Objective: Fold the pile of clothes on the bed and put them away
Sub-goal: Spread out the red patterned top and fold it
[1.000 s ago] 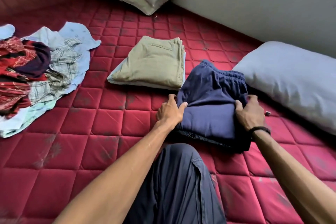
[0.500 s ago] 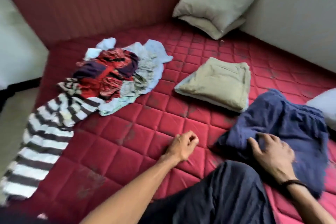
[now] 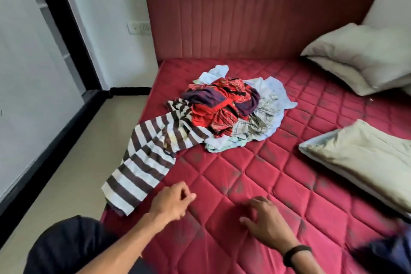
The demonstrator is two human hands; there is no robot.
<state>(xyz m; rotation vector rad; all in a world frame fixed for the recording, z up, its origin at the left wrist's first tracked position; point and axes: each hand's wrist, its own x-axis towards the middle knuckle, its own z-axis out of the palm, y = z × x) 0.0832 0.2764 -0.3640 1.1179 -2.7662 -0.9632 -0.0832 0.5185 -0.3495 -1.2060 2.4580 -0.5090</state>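
Both hands empty: left hand [image 3: 172, 203] loosely curled, right hand [image 3: 264, 223] spread over the quilted red mattress [image 3: 255, 176]. Unfolded heap of mixed clothes [image 3: 224, 113] lies mid-bed, striped brown-and-white garment [image 3: 142, 162] trailing nearest. Best take that one first; pull it clear, lay flat.

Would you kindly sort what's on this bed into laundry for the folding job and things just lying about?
Job:
pile of clothes
striped shirt
folded khaki trousers
navy garment

Lying about:
pillows
mattress
headboard
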